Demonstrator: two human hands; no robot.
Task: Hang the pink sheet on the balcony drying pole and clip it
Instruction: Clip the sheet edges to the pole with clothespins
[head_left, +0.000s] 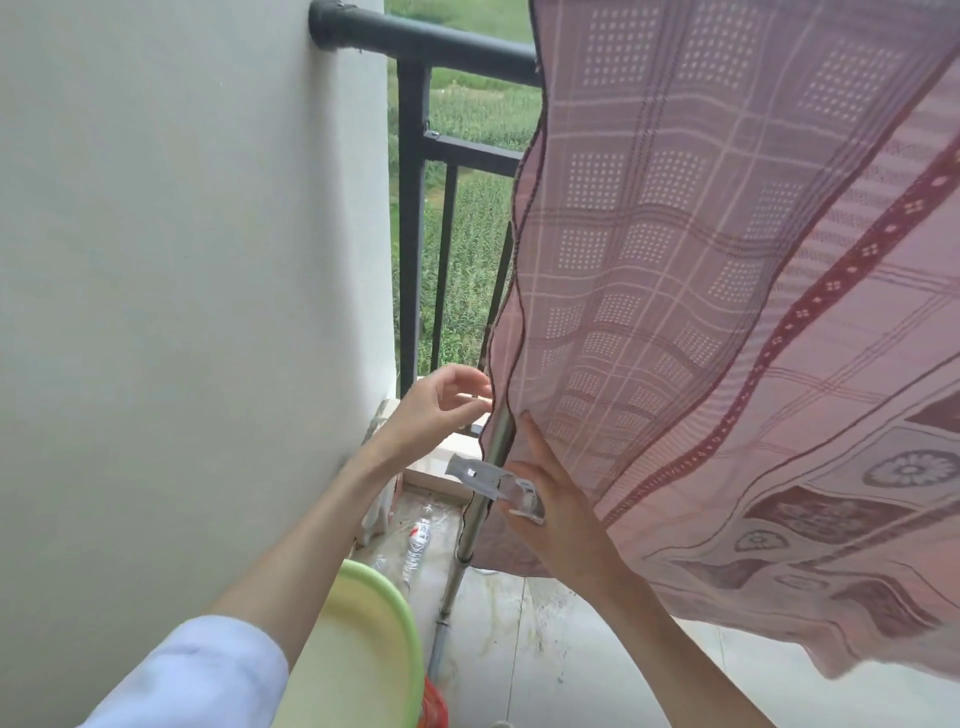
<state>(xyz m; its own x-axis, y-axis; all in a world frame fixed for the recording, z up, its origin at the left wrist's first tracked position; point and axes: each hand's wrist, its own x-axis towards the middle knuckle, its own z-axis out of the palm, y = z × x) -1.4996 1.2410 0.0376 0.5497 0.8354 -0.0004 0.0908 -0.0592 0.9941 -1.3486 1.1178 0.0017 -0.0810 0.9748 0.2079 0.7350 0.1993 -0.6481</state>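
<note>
The pink patterned sheet (717, 291) hangs draped over the metal drying pole (497, 441) and fills the right side of the view. My right hand (550, 499) holds a clear plastic clip (493, 480) against the pole just below the sheet's left edge, with its index finger stretched up along the cloth. My left hand (441, 405) is at the sheet's dark hem, fingers curled close to the edge; I cannot tell whether they pinch it.
A white wall (182, 286) stands close on the left. The black balcony railing (415, 208) runs behind the sheet. A green and yellow basin (374, 623) sits below my left arm. Empty plastic bottles (418, 540) lie on the tiled floor by the pole's foot.
</note>
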